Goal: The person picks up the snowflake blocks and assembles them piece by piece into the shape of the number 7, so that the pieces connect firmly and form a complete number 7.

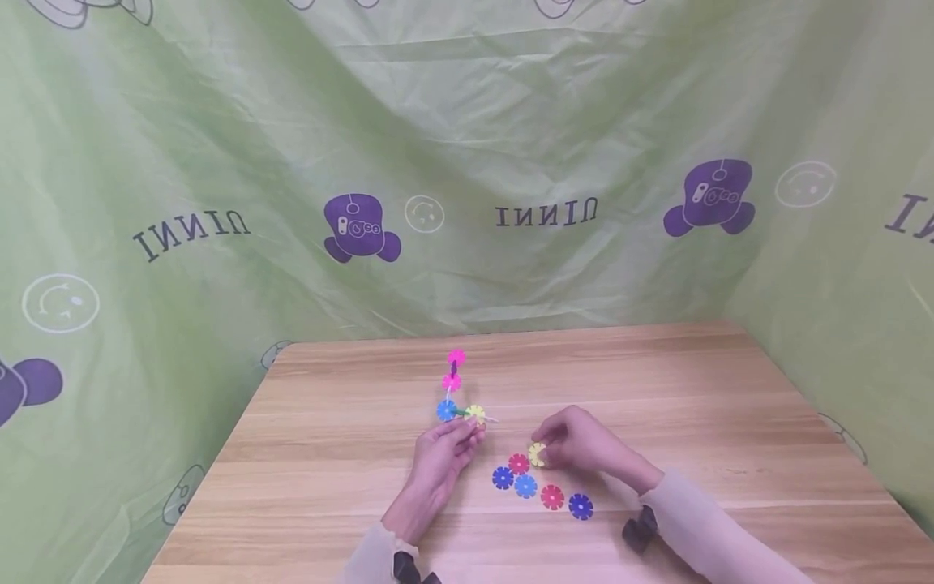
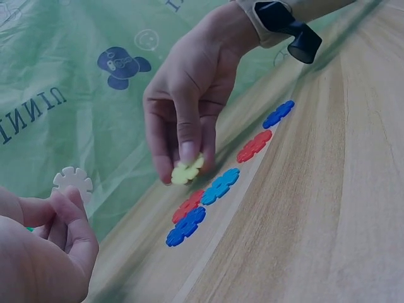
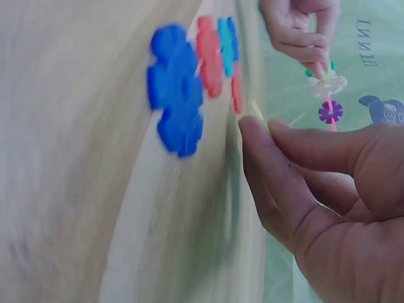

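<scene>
head view: a loose light blue disc (image 1: pixel 525 486) lies flat on the wood-grain table (image 1: pixel 328 519). just left of it lies a dark blue disc (image 1: pixel 503 478); just beyond it, a red disc (image 1: pixel 519 464); to its right, a second red disc (image 1: pixel 551 497), and farther right, a second dark blue disc (image 1: pixel 580 507). the right hand (image 1: pixel 587 446), beyond and right of the loose light blue disc, pinches a yellow disc (image 1: pixel 536 454). the left hand (image 1: pixel 441 458), beyond and left of it, pinches one end of a chain of interlocked discs (image 1: pixel 447 410); a pink disc (image 1: pixel 456 358) forms the end farthest from the loose light blue disc.

left wrist view: the yellow disc, between the right hand's thumb and fingers, is raised above the table, near the loose light blue disc. a white disc (image 2: pixel 72 182) stands at the left hand's fingertips, well apart from the loose light blue disc.

right wrist view: the yellow disc appears edge-on in the right hand's pinch; the loose light blue disc is partly hidden behind the nearer discs. a purple disc (image 3: pixel 330 112) of the chain shows past the right hand.
</scene>
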`<state>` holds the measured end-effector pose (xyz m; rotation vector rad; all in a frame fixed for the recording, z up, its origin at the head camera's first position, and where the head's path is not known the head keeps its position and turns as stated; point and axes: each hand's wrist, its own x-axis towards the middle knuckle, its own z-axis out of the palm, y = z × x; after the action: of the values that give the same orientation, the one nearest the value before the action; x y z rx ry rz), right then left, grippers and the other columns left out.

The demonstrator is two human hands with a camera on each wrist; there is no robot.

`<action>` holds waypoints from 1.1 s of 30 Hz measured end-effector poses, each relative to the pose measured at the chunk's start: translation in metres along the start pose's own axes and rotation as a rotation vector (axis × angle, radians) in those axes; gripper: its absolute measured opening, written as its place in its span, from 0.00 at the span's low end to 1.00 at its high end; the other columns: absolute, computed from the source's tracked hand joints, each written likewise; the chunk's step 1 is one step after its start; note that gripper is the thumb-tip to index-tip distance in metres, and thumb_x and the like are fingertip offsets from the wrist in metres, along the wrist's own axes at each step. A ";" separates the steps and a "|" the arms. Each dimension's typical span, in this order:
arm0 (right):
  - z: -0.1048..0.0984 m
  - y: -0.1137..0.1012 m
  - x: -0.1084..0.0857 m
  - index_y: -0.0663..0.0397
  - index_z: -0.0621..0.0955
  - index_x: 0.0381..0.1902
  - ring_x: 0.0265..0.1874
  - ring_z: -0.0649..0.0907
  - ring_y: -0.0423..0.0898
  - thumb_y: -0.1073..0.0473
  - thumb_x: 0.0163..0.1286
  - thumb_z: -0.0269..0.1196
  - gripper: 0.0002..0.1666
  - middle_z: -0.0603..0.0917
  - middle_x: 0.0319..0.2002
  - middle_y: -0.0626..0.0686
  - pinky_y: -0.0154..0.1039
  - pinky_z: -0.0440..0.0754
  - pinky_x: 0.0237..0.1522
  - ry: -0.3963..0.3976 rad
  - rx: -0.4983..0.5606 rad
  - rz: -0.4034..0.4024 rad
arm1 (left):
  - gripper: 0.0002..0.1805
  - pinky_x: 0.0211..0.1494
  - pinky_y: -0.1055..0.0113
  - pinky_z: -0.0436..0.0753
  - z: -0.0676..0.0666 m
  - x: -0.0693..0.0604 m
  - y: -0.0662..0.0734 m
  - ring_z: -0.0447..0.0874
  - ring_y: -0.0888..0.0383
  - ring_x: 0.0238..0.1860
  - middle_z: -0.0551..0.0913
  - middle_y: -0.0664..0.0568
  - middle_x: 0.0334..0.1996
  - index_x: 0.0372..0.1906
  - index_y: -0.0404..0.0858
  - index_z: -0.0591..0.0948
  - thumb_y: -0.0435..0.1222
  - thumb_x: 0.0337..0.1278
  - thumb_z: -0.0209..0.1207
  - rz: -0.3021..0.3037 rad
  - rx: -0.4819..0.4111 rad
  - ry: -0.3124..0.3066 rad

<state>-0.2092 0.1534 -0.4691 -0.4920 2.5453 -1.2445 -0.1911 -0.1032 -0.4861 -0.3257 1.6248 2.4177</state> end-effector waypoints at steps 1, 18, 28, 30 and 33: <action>0.000 0.000 0.000 0.57 0.90 0.46 0.40 0.88 0.45 0.69 0.57 0.75 0.17 0.92 0.43 0.54 0.46 0.90 0.49 0.004 0.027 0.009 | 0.21 0.58 0.69 0.88 0.000 0.000 0.000 0.89 0.61 0.45 0.89 0.49 0.45 0.64 0.27 0.77 0.33 0.72 0.62 0.001 -0.002 -0.001; 0.012 -0.010 0.005 0.68 0.83 0.59 0.39 0.94 0.56 0.64 0.68 0.71 0.23 0.92 0.44 0.65 0.46 0.93 0.46 0.041 0.545 0.061 | 0.18 0.57 0.69 0.89 0.004 0.002 0.001 0.89 0.62 0.42 0.90 0.50 0.41 0.60 0.28 0.79 0.33 0.71 0.63 0.004 -0.019 -0.016; 0.013 -0.015 0.008 0.67 0.86 0.54 0.39 0.94 0.52 0.63 0.65 0.74 0.21 0.93 0.41 0.63 0.41 0.92 0.48 0.086 0.482 0.069 | 0.19 0.57 0.68 0.89 0.005 0.001 0.001 0.89 0.61 0.42 0.90 0.50 0.40 0.60 0.27 0.79 0.33 0.71 0.64 0.012 -0.012 -0.013; 0.014 -0.016 0.009 0.68 0.86 0.52 0.37 0.94 0.52 0.64 0.65 0.74 0.20 0.93 0.40 0.64 0.42 0.92 0.48 0.085 0.501 0.081 | 0.19 0.57 0.68 0.89 0.005 0.000 0.001 0.89 0.61 0.42 0.90 0.50 0.40 0.60 0.27 0.79 0.33 0.71 0.63 0.014 -0.008 -0.014; 0.015 -0.017 0.010 0.70 0.86 0.53 0.35 0.94 0.51 0.64 0.66 0.73 0.20 0.92 0.39 0.65 0.42 0.93 0.46 0.088 0.525 0.100 | 0.20 0.57 0.68 0.89 0.004 0.001 0.000 0.89 0.61 0.42 0.90 0.50 0.40 0.61 0.26 0.78 0.32 0.70 0.64 0.017 0.000 -0.014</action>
<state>-0.2100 0.1290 -0.4653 -0.1920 2.1437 -1.8383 -0.1922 -0.0995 -0.4852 -0.2959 1.6284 2.4272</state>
